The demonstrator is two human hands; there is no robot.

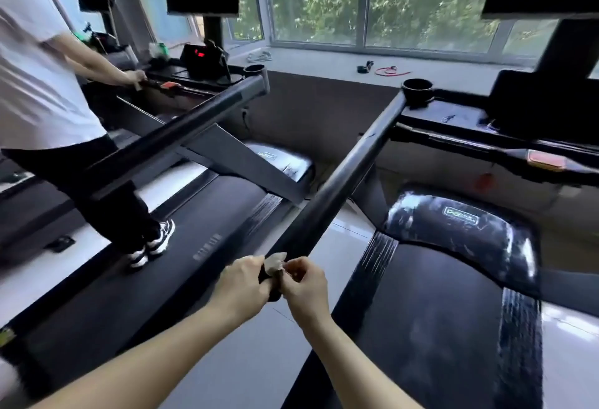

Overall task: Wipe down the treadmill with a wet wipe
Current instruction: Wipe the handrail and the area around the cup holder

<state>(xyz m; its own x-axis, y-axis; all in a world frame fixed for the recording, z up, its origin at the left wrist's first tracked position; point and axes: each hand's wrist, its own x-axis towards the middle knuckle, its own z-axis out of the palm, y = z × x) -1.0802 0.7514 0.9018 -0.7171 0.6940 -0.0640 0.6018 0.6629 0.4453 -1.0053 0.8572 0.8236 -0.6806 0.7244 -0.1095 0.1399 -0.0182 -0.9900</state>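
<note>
Finishes I see:
Long black handrail (340, 181) smooth, satin; black plastic motor hood (453, 233) glossy; pale crumpled wipe (275, 263) cloth-like.

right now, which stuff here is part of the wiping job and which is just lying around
Part of the job:
- wet wipe, pinched by the right hand
- handrail, near end gripped by the left hand
- treadmill it belongs to

Just lying about:
- red cord and white cloth on the windowsill
- neighbouring treadmill, another person on it

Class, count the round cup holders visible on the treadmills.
2: right cup holder beyond the handrail being held; left cup holder on the neighbouring treadmill. More may be hidden.
</note>
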